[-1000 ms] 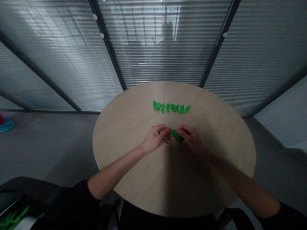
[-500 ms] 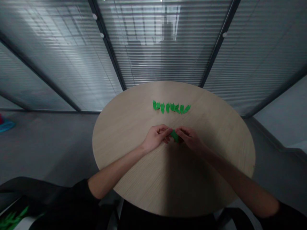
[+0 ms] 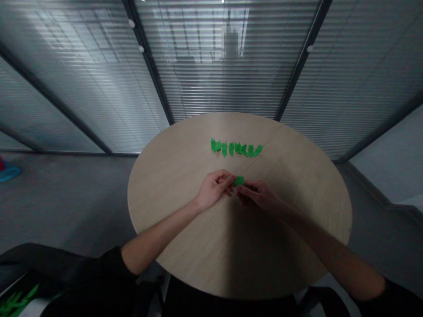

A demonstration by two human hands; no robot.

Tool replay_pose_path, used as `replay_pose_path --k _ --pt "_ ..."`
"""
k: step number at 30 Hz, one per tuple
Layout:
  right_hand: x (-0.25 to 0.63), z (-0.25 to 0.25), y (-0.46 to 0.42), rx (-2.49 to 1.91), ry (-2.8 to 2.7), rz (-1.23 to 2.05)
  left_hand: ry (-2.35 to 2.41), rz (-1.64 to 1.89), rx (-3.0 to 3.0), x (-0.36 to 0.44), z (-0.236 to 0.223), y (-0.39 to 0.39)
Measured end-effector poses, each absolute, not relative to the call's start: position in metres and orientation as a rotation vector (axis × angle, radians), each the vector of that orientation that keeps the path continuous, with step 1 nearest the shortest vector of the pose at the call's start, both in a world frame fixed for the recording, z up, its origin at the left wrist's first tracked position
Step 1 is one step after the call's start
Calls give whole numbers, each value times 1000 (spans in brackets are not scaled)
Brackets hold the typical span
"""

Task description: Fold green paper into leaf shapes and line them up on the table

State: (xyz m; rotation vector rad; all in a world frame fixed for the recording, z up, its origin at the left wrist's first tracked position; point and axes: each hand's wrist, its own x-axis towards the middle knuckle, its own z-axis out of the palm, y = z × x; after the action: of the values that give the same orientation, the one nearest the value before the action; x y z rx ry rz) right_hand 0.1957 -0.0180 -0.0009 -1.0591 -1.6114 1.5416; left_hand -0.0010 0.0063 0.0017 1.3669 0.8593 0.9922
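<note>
A small green paper piece (image 3: 239, 181) sticks out from the fingertips of my left hand (image 3: 214, 190), which pinches it over the middle of the round wooden table (image 3: 185, 211). My right hand (image 3: 257, 195) lies just to the right, its fingertips at or very near the piece's lower edge. Whether they grip it is hidden. Farther across the tabletop, several leaf-shaped green paper pieces (image 3: 234, 149) form a tight horizontal row, out of reach of neither hand's fingers but not touched.
Slatted glass panels (image 3: 214, 75) stand beyond the table, with a blurred person (image 3: 231, 42) behind them. At the lower left lies a bundle of green leaf shapes (image 3: 16, 299). A blue and red object (image 3: 6, 173) sits on the grey floor at the far left.
The green piece has shifted up and now lies flatter at my left fingertips. My right hand has drawn slightly down and right. The row of pieces has not moved.
</note>
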Motion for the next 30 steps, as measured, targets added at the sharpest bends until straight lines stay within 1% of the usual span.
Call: replay_pose_path --k 6,12,17,19,30 --pt "200 1 -18 -1082 -1676 1498 890 1016 1357 -2 3 7" --pt "196 -1 -16 -1098 -1571 1565 877 982 1355 -1 1 7" --pt "194 -1 -14 -1103 -1588 1291 878 907 1424 0 -1 5" --pt "195 0 -14 -1104 -1621 1236 867 890 1438 1 -1 3" --pt "196 -2 -12 -1125 -1631 1231 891 889 1442 1 -2 5"
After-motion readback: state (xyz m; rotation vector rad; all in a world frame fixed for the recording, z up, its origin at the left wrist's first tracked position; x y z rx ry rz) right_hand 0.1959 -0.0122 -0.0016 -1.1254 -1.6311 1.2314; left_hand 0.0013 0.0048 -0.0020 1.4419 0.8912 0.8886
